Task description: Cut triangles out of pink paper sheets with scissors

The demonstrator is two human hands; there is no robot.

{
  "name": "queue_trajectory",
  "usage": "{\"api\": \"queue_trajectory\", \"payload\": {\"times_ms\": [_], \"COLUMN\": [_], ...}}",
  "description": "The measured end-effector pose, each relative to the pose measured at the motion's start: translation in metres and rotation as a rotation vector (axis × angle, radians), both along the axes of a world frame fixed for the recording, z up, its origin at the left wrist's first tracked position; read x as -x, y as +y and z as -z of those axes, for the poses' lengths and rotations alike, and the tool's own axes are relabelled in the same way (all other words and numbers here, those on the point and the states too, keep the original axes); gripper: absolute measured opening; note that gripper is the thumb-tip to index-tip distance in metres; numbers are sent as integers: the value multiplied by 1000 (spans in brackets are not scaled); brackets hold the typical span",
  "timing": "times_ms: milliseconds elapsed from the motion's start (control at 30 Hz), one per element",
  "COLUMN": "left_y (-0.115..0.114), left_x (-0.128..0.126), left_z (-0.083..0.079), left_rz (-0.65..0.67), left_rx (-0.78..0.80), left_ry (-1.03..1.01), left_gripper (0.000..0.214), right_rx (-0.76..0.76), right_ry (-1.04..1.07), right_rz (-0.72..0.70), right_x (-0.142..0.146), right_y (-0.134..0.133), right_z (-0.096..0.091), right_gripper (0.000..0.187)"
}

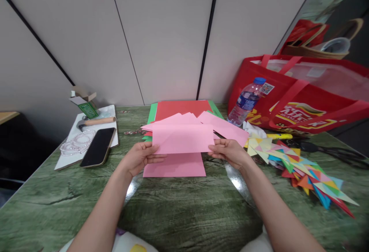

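Observation:
A pink sheet of paper (182,138) is folded over on itself above the green marbled table (184,206), its lower half (174,166) lying flat. My left hand (140,158) pinches the sheet's left edge, and my right hand (230,152) pinches its right edge. Behind it lie more pink sheets (223,127) on a stack of red paper (181,108) and green paper (152,112).
A black phone (98,147), clear bead bracelets (75,143), a wooden-handled tool (96,121) and a small green box (86,105) rest on a white board at left. At right stand a water bottle (247,100) and a red tote bag (305,98), with folded multicoloured paper shapes (300,169), scissors (331,152) and a yellow marker (279,136).

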State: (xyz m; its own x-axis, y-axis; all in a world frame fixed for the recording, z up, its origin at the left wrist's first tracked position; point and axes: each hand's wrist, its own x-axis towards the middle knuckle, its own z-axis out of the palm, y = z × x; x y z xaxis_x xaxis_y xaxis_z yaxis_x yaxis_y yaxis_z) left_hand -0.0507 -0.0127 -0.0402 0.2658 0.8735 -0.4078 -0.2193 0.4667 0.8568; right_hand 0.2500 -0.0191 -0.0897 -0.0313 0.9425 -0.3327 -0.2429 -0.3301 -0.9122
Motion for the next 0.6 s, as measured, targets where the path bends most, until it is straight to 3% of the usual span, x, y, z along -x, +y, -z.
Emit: {"api": "queue_trajectory", "payload": {"times_ms": [600], "left_y": [1], "left_x": [2], "left_z": [2], "left_rz": [31], "left_rx": [-14], "left_ry": [50], "left_gripper": [7], "right_rx": [28], "right_ry": [-51], "right_rz": [1], "right_x": [2], "right_y": [0], "right_z": [-3], "right_gripper": [12]}}
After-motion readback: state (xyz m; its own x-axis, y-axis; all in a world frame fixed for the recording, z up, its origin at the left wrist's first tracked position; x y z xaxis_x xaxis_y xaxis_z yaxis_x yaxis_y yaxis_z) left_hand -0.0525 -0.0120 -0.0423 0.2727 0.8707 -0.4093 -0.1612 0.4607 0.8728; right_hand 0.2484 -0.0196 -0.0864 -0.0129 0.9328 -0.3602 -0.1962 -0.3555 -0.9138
